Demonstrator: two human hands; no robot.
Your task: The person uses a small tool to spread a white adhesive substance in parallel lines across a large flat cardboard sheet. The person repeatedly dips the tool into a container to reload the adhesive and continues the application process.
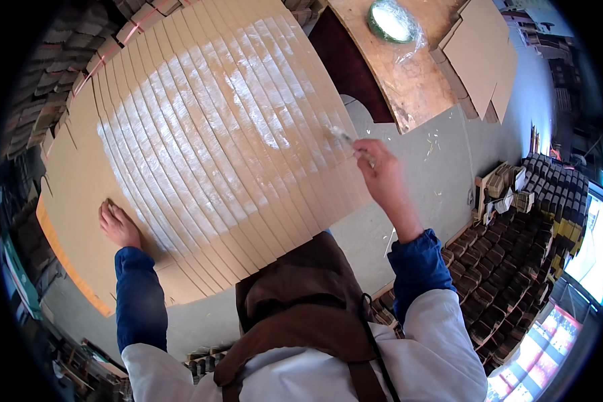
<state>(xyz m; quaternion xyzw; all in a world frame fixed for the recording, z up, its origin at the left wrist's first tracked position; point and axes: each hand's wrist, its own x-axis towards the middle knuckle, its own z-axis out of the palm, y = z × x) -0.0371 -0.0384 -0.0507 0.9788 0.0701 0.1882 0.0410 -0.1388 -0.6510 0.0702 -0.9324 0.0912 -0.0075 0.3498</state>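
Overlapping brown cardboard sheets [275, 244] lie fanned in narrow strips in front of me. White, wet-looking paste [181, 141] covers much of their middle, thicker in a streak near the centre right. My right hand [376, 167] is closed on the handle of a brush [342, 135] near the sheets' right edge. The brush's pale, blurred tip points left over the strips; whether it touches them I cannot tell. At the left side, my left hand [120, 224] rests on the outermost sheet with its fingers stretched out, holding nothing.
A wooden board [415, 87] at the upper right carries a green-rimmed round container [390, 21] with clear plastic film around it. More flat cardboard pieces [479, 53] lie beside it. Stacked dark brown pieces [496, 268] cover the floor at right. Bundled stacks [53, 74] stand at the far left.
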